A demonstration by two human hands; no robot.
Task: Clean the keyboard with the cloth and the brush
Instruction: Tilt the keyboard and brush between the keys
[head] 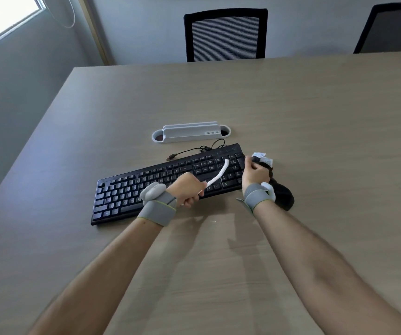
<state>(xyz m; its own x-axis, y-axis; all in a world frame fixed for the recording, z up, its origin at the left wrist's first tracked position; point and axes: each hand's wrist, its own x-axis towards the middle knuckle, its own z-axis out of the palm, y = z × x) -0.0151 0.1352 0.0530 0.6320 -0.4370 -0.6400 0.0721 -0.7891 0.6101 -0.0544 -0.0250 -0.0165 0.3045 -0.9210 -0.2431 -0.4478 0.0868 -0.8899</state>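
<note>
A black keyboard [151,187] lies slanted on the wooden table [291,112], its right end farther from me. My left hand [186,189] is closed around the handle of a white brush [218,174], whose tip rests over the keys near the number pad. My right hand [255,174] sits at the keyboard's right end and grips a black cloth [282,195] with a white tag; the cloth trails down toward me beside the keyboard. Both wrists wear grey bands.
A white cable-port cover [191,132] is set in the table behind the keyboard. The keyboard's black cable [194,151] lies loose between them. Two black mesh chairs [226,35] stand at the far edge. The table's left edge runs diagonally.
</note>
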